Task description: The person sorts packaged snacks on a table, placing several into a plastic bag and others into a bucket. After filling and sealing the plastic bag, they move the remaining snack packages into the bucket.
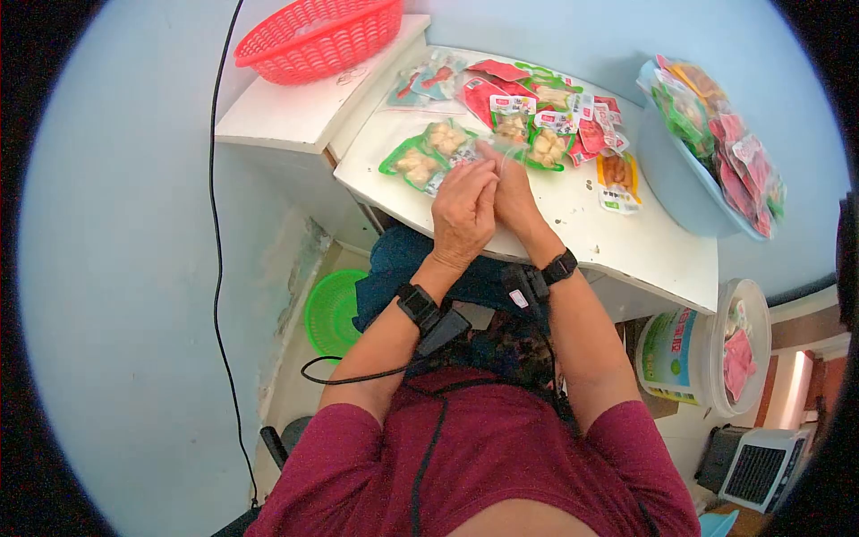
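Note:
My left hand [463,213] and my right hand [514,190] meet over the front of the white table, fingers closed and pressed together. A bit of see-through plastic [512,149] shows at the fingertips; what exactly they grip is mostly hidden. Just left of my fingers lie two green-edged food packets with pale pieces inside, the nearer packet [416,166] and the farther packet [446,137]. Beyond my right hand are more green-edged packets [548,146], and a yellow packet [617,179] with brown contents lies to the right.
Red and clear packets [483,94] lie along the table's back. A light-blue basin [676,174] heaped with packets stands right. A red basket [322,40] sits on the left ledge. Below are a green basket [333,313] and a white bucket [671,358]. Cables hang from my wrists.

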The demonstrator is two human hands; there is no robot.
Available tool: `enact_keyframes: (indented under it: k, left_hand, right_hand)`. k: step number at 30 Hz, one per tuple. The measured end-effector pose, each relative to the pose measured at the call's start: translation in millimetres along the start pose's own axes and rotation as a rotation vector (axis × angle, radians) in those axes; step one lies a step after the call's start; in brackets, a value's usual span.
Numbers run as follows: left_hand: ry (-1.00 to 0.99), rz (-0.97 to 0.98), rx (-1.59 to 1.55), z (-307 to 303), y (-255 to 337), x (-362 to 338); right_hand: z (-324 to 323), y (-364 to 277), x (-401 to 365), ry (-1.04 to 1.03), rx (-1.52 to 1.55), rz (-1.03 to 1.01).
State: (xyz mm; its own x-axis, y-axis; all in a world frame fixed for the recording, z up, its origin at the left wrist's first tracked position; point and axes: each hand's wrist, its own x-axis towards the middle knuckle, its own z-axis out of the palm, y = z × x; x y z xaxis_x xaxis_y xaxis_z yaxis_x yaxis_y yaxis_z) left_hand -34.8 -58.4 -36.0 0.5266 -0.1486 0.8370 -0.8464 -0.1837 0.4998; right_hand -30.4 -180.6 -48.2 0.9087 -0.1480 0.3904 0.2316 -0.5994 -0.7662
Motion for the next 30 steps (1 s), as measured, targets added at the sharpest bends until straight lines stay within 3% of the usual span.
enact_keyframes:
  k: [7, 10, 13, 16, 19, 22, 25, 28, 30]
  left_hand:
    - [-0.039, 0.001, 0.011, -1, 0, -1]
    - [-0.028, 0.006, 0.038, -2, 1, 0]
    - [-0.015, -0.004, 0.047, -2, 0, 0]
    - [0.002, -0.006, 0.065, -4, 0, 0]
    - [0.031, -0.001, 0.055, -3, 0, 0]
    - [0.016, 0.001, 0.033, -4, 2, 1]
    - [0.015, 0.02, 0.045, -4, 3, 0]
    - [-0.014, 0.033, 0.045, -7, 6, 3]
    - [-0.009, 0.051, 0.064, -7, 6, 3]
  right_hand:
    - [6, -19, -8, 0.313, 0.031, 0.006]
    - [1, -24, -12, 0.225, -0.044, 0.14]
    - [-3, -28, -16, 0.241, -0.052, -0.001]
    - [-4, -30, -20, 0.255, -0.187, -0.272]
    - [-23, -36, -22, 0.134, -0.392, -0.527]
    - [-36, -37, -29, -0.121, -0.405, -0.433]
    - [-41, -33, -25, -0.34, -0.587, -0.522]
    - [-36, -28, -20, -0.261, -0.487, -0.671]
    - [-33, -26, -17, -0.311, -0.498, -0.654]
